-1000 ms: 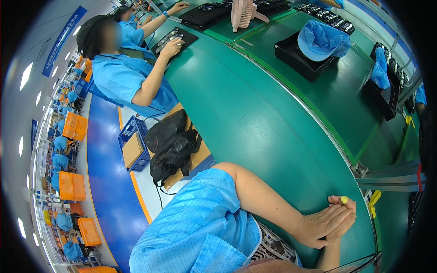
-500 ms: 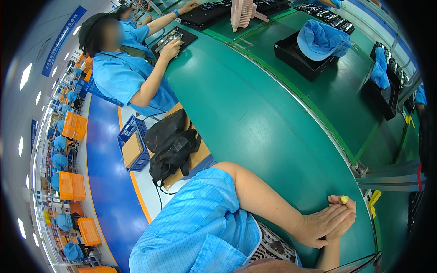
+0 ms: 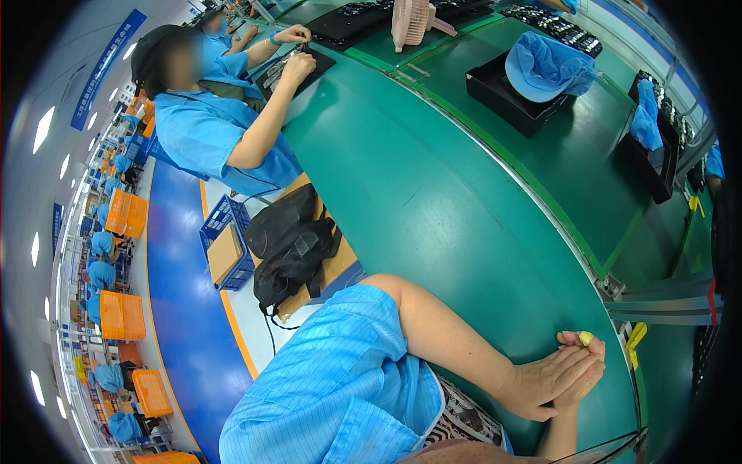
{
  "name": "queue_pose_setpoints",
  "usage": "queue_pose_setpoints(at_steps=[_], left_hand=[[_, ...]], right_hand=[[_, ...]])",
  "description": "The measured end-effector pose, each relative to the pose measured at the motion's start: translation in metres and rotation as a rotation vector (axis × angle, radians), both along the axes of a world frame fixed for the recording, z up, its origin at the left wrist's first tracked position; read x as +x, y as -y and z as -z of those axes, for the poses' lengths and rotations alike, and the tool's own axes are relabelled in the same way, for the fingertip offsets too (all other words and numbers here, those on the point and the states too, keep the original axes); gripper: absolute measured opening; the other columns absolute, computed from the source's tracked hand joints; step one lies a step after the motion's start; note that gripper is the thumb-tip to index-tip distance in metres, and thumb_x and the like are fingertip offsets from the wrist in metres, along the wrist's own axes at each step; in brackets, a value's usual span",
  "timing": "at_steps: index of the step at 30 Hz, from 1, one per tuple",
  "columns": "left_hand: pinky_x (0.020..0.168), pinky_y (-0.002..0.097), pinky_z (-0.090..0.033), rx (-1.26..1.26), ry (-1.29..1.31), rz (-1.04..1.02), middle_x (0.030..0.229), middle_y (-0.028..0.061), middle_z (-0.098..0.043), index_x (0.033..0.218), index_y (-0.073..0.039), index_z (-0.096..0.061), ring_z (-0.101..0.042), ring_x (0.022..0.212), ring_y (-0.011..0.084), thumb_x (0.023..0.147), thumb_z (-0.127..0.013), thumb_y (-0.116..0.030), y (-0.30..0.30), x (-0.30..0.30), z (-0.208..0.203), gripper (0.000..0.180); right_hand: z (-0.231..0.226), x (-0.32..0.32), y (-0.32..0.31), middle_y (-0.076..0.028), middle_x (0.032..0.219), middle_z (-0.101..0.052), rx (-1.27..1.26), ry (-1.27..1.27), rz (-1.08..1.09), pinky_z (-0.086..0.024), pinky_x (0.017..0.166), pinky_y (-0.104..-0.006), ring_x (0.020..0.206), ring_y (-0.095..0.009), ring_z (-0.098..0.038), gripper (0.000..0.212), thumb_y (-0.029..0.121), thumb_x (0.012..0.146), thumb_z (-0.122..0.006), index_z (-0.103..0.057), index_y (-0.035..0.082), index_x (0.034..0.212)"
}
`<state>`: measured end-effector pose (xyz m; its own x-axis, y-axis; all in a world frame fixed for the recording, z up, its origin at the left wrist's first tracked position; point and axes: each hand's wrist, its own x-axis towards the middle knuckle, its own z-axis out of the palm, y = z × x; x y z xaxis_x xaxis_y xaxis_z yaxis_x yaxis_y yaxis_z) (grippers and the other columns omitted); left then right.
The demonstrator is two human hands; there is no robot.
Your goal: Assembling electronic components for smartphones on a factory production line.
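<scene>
At the lower right, my two hands rest together on the green worktable [image 3: 433,201]. My left hand [image 3: 541,380] lies flat across my right, its fingers stretched out and close together. Underneath is my right hand [image 3: 581,385], palm partly covered, with loosely bent fingertips showing past the left fingers. A yellow wrap [image 3: 586,339] covers one of those fingertips. No object shows in either hand, though the space between the palms is hidden.
A co-worker [image 3: 224,124] handles small parts on a black mat [image 3: 317,66] at the far left. Black bags [image 3: 294,247] and a blue crate [image 3: 232,240] stand left of the table. A pink fan [image 3: 412,23] and a blue cap on a black box [image 3: 502,97] are beyond.
My hands have stayed still. The co-worker's far hand has come back toward the black mat, and both their hands are now close together, raised over it.
</scene>
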<state>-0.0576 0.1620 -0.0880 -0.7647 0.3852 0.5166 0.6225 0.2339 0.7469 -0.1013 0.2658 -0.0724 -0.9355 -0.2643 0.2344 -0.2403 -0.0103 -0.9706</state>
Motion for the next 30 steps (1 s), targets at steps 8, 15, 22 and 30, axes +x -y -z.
queue_pose_setpoints(at_steps=[8,15,22,30], left_hand=[[0.110,0.0561,-0.018,0.022,0.006,-0.006,0.140,0.0372,-0.013,0.138,0.016,-0.001,-0.016,0.131,0.0535,0.070,-0.070,-0.017,-0.0022,0.0016,0.0025,0.103],[0.110,0.0560,-0.017,0.019,0.000,-0.005,0.140,0.0376,-0.013,0.138,0.017,-0.002,-0.016,0.132,0.0531,0.069,-0.070,-0.016,-0.0007,0.0001,0.0031,0.102],[0.110,0.0554,-0.016,0.017,0.026,0.013,0.140,0.0377,-0.014,0.138,0.017,-0.004,-0.016,0.133,0.0522,0.068,-0.069,-0.016,0.0002,0.0000,0.0016,0.101],[0.110,0.0559,-0.017,0.026,-0.006,-0.004,0.140,0.0370,-0.012,0.138,0.016,-0.002,-0.015,0.132,0.0527,0.069,-0.070,-0.016,0.0001,-0.0003,0.0018,0.103]], right_hand=[[0.0016,0.0001,-0.0013,-0.020,0.091,-0.063,0.017,-0.019,-0.016,-0.048,0.068,-0.0312,0.079,-0.025,-0.062,0.063,0.052,0.097,-0.024,-0.053,-0.004,0.106],[0.0023,-0.0002,0.0011,-0.020,0.090,-0.062,0.003,-0.012,0.001,-0.048,0.067,-0.0309,0.078,-0.025,-0.062,0.064,0.053,0.097,-0.025,-0.053,-0.004,0.105],[0.0024,-0.0003,0.0010,-0.020,0.091,-0.062,0.009,-0.003,0.009,-0.048,0.066,-0.0306,0.078,-0.025,-0.062,0.066,0.054,0.096,-0.025,-0.053,-0.005,0.105],[0.0035,-0.0004,-0.0006,-0.020,0.091,-0.062,0.011,0.003,0.003,-0.048,0.066,-0.0308,0.078,-0.026,-0.062,0.066,0.054,0.096,-0.025,-0.053,-0.005,0.106]])
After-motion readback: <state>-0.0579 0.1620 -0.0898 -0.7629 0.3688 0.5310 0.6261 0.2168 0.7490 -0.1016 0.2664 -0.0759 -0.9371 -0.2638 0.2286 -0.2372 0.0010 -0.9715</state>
